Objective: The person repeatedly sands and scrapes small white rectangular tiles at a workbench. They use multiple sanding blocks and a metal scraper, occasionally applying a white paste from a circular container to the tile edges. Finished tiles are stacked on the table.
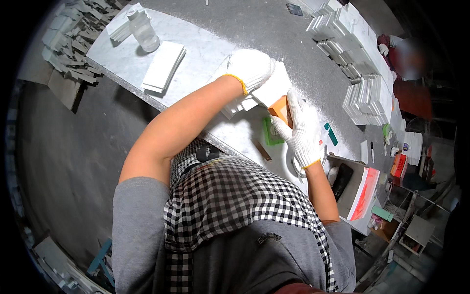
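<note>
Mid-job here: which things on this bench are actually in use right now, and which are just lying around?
In use:
left hand pressing on a white slab
right hand gripping an orange block at the slab's edge

Lying about:
clear plastic bottle
loose white slabs
stacked white pieces
green pad

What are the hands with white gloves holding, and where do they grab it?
The right hand grips an orange block by its near end. The left hand presses down on a white tile, covering its far corner.

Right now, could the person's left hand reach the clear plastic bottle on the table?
Probably yes: the left hand rests on white tiles, and only bare dusty tabletop lies between it and the bottle.
</note>
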Tool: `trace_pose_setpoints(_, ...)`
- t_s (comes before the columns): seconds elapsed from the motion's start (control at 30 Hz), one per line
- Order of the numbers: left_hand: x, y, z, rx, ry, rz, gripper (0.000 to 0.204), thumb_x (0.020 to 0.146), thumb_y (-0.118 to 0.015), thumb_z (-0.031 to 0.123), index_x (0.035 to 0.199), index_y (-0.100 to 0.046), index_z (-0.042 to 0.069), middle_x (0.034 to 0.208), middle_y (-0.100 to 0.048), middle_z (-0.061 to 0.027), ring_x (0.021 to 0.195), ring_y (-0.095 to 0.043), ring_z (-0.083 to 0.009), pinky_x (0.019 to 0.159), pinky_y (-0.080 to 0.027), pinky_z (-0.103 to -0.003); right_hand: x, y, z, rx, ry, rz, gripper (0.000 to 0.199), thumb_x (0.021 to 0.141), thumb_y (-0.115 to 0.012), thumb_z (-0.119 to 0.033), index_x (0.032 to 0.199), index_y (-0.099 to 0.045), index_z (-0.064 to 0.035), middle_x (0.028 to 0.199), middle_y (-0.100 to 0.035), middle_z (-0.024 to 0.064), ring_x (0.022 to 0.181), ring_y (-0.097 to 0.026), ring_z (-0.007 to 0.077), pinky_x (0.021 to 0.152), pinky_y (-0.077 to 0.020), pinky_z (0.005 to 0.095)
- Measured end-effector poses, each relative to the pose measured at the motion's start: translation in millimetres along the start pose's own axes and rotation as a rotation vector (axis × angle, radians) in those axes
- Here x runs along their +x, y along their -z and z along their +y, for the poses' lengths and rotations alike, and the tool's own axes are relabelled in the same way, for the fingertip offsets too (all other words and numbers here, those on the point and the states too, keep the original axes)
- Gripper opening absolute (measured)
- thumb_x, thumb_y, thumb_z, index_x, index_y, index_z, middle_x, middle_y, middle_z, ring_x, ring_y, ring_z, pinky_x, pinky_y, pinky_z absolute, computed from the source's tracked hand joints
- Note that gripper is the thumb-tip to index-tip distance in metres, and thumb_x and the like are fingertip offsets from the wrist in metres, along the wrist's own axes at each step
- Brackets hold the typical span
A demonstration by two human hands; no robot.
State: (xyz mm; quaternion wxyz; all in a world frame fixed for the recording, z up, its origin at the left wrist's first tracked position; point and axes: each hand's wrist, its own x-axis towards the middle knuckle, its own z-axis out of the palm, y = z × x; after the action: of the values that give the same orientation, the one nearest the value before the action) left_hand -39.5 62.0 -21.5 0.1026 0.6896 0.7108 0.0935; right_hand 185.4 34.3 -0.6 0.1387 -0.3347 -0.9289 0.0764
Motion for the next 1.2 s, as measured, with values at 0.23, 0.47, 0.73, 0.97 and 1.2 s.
trace_pose_setpoints(0.23,-4,9,1,-0.058,-0.013,0.011,0.048,0.099,-0.038,0.028,0.087,-0.077,0.002,0.087,-0.073,-0.0225,0.079,-0.072,-0.0395,0.072,-0.056,-0.05,52,8,-5,0.103,0.026,-0.072,0.071,0.082,-0.075,-0.043,0.137,-0.057,-0.0018,0.113,-0.068,0.0222,0.099,-0.062,0.0404,0.089,-0.0501,0.0475)
trace_pose_setpoints(0.47,-3,9,7,-0.064,0.047,-0.01,0.051,0.099,-0.036,0.03,0.085,-0.076,0.001,0.087,-0.073,-0.0219,0.082,-0.072,-0.0389,0.075,-0.056,-0.051,14,1,13,0.023,0.07,-0.019,0.074,0.081,-0.075,-0.041,0.139,-0.056,0.001,0.116,-0.068,0.02,0.101,-0.064,0.0383,0.091,-0.0508,0.047)
trace_pose_setpoints(0.73,-3,5,-1,-0.107,0.086,0.013,0.054,0.101,-0.035,0.032,0.081,-0.075,0.001,0.083,-0.073,-0.0226,0.08,-0.072,-0.0385,0.074,-0.057,-0.051,48,3,-3,0.161,0.039,0.008,0.061,0.078,-0.074,-0.038,0.122,-0.061,0.0031,0.079,-0.064,0.0215,0.072,-0.065,0.0407,0.065,-0.0509,0.048)
trace_pose_setpoints(0.97,-3,4,2,-0.109,0.067,0.051,0.054,0.101,-0.035,0.032,0.08,-0.075,0.001,0.08,-0.072,-0.0221,0.076,-0.072,-0.0394,0.07,-0.057,-0.05,42,7,2,0.093,-0.116,0.159,0.048,0.081,-0.073,-0.037,0.107,-0.061,0.0019,0.085,-0.065,0.0207,0.081,-0.064,0.0394,0.076,-0.0504,0.0494)
trace_pose_setpoints(1.2,2,-1,1,-0.113,0.098,0.036,0.055,0.102,-0.035,0.033,0.082,-0.076,0.002,0.081,-0.072,-0.0222,0.076,-0.072,-0.039,0.071,-0.058,-0.049,28,-5,-13,0.079,0.003,0.197,0.062,0.082,-0.069,-0.041,0.123,-0.06,0.0057,0.087,-0.066,0.0239,0.079,-0.065,0.041,0.072,-0.0508,0.0503)
